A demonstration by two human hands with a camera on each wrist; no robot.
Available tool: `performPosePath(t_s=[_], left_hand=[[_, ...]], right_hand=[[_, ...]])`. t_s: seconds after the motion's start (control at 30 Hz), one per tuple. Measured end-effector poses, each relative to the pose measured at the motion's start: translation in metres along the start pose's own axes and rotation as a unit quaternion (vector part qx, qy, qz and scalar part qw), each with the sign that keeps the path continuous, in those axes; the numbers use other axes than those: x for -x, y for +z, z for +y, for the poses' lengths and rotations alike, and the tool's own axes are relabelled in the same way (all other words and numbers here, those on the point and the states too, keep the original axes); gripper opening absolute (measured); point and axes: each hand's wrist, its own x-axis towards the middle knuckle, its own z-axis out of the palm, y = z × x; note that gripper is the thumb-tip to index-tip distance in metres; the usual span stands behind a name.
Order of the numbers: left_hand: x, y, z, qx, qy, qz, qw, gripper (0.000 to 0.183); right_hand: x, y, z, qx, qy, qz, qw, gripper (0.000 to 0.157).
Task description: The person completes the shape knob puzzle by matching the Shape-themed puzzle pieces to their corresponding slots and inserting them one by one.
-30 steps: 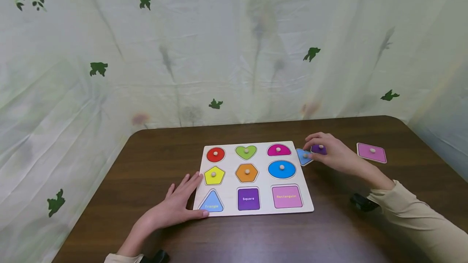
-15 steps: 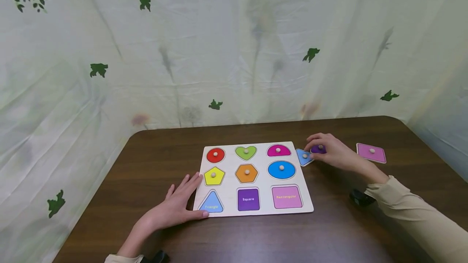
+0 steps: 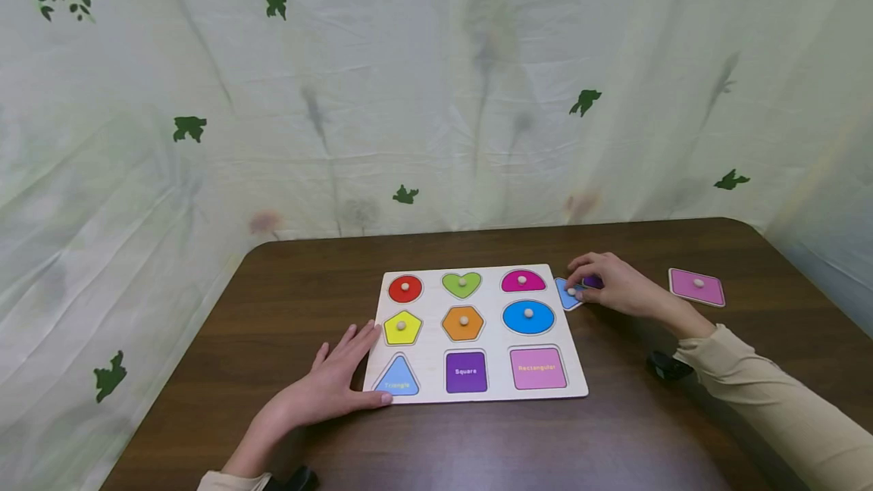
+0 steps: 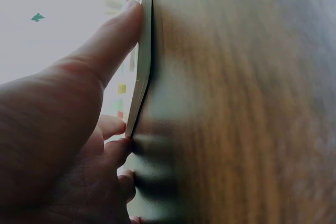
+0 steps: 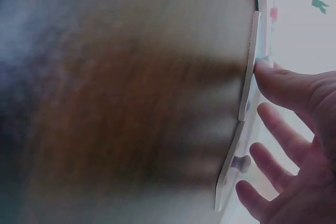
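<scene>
A white knobbed puzzle board (image 3: 492,328) lies flat on the table. My left hand (image 3: 323,389) rests against its left edge with fingers extended, the thumb (image 4: 118,30) on the near left corner. Past the board's upper right edge, my right hand (image 3: 624,290) pinches the knob of a light blue triangle puzzle piece (image 3: 565,300) between thumb and finger. That piece still lies beside the board, touching or nearly touching it. A purple puzzle piece (image 3: 593,282) sits under the right hand, partly hidden by the fingers. Farther right lies a pink rectangular puzzle piece (image 3: 682,286).
Knobbed pieces fill the board's upper two rows, among them a red circle (image 3: 405,289) and a blue oval (image 3: 528,317). The bottom row shows recesses marked Triangle (image 3: 398,377), Square (image 3: 466,381) and Rectangular (image 3: 538,379). A pale curtain (image 3: 423,97) hangs behind the brown table (image 3: 477,445).
The right hand has shifted slightly left, its fingertips coming onto the triangle piece's knob and covering more of the purple piece. The left hand has stayed on the board.
</scene>
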Motion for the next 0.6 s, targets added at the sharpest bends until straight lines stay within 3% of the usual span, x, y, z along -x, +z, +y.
performPosePath(t_s=[0.27,0.6], left_hand=[[0.0,0.0,0.0,0.003,-0.003,0.0,1.0,0.106],[0.001,-0.001,0.002,0.002,-0.002,-0.001,1.0,0.106]], right_hand=[[0.003,0.003,0.0,0.006,-0.01,0.018,1.0,0.012],[0.01,0.002,-0.01,0.014,0.012,0.059,0.998,0.018]])
